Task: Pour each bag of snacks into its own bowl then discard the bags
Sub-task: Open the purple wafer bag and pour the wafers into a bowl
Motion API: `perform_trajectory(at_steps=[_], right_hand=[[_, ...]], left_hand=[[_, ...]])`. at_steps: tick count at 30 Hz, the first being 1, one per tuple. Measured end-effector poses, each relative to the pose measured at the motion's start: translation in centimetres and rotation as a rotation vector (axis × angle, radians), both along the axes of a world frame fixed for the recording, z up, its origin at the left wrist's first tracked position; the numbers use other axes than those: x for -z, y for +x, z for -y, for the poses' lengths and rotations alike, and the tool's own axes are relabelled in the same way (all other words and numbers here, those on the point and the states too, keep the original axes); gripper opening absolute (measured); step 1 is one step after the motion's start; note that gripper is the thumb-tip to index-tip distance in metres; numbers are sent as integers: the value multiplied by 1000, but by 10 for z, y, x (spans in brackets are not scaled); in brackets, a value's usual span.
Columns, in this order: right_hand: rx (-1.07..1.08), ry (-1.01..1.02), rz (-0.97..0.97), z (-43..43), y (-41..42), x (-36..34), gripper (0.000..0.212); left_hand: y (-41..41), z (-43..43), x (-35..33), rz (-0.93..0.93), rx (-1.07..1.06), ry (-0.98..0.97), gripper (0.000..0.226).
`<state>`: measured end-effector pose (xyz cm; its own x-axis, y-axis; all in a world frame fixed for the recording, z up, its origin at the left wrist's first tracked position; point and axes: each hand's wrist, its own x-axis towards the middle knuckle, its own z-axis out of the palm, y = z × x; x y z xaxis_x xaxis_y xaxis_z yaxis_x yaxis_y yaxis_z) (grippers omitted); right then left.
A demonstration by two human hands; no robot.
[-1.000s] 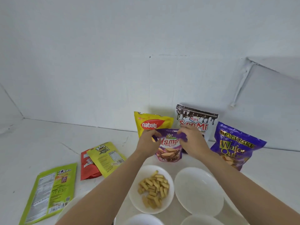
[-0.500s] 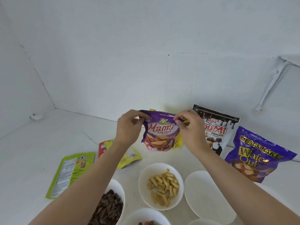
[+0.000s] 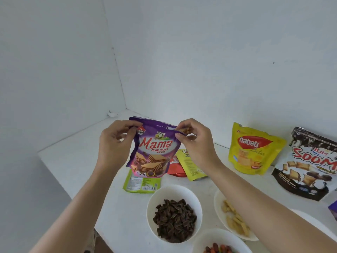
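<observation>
- L hand point(image 3: 116, 143) pinches the top-left corner of the purple Mama wafer bag point(image 3: 155, 148). Bag hangs upright, front to camera, above the white surface point(image 3: 82, 147).
- Below it: flat green bag point(image 3: 141, 183) lying on the surface.
- Bowl of dark seeds point(image 3: 173, 192), nearer the camera.
- R hand point(image 3: 197, 143) pinches the bag's top-right corner.
- Behind R wrist: red bag point(image 3: 175, 167) & yellow-green bag point(image 3: 191, 167), both flat.
- Bowl of biscuit sticks point(image 3: 218, 198), partly hidden by R arm.
- Nabati bag point(image 3: 253, 150), then Soomi bag point(image 3: 310, 167), both standing at the back.

Left hand point(image 3: 116, 143), at 10 o'clock, and right hand point(image 3: 197, 143), at 2 o'clock, are seen pinched on the Mama wafer bag point(image 3: 155, 148).
</observation>
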<state>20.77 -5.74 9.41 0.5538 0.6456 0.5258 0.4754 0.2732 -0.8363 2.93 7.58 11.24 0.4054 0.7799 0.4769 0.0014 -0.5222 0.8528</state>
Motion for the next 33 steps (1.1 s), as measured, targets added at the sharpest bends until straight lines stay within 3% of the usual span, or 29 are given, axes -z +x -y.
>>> perform_trajectory(at_steps=[8,15,20,26,33], right_hand=[[-202,-164,-21,-47,-60,23,22],[-242,-354,69,-52,-75,73,17],[-244,-347,102,-51,-78,81,19],[-167,-317,413,-60,-88,77,30],[-84,-317,796,-80,-119,71,27]], left_hand=[[-92,-35,36,-147,-74,-69,24],[-124,-32,90,-282,-20,-194,27],[-127,-36,103,-297,-16,-48,37],[-127,-48,100,-309,-24,-13,23],[-125,-62,103,-190,61,-171,24]])
